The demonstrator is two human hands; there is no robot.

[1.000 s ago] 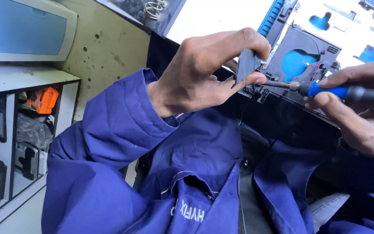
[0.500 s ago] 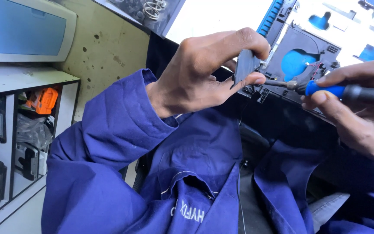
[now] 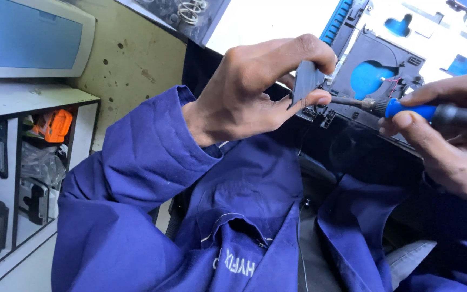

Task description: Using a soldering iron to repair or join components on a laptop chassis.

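Observation:
My left hand (image 3: pixel 255 86) pinches a small grey flat plate (image 3: pixel 305 81) between thumb and fingers, upright, just left of a dark plastic housing (image 3: pixel 380 67) with a blue round opening. My right hand (image 3: pixel 449 146) grips a tool with a blue and black handle (image 3: pixel 433 112); its metal tip points left and meets the housing's lower edge, close to the grey plate. Thin red wires sit on the housing near the tool. Both arms wear blue work sleeves.
A white shelf unit (image 3: pixel 33 100) at the left holds dark parts and an orange device (image 3: pixel 54 125). A grey-framed screen (image 3: pixel 33 35) stands above it. A blue ridged strip (image 3: pixel 337 21) and coiled springs (image 3: pixel 190 10) lie on the bench top.
The tool and right hand have shifted very slightly; the left hand keeps its pinch on the grey plate in the same spot.

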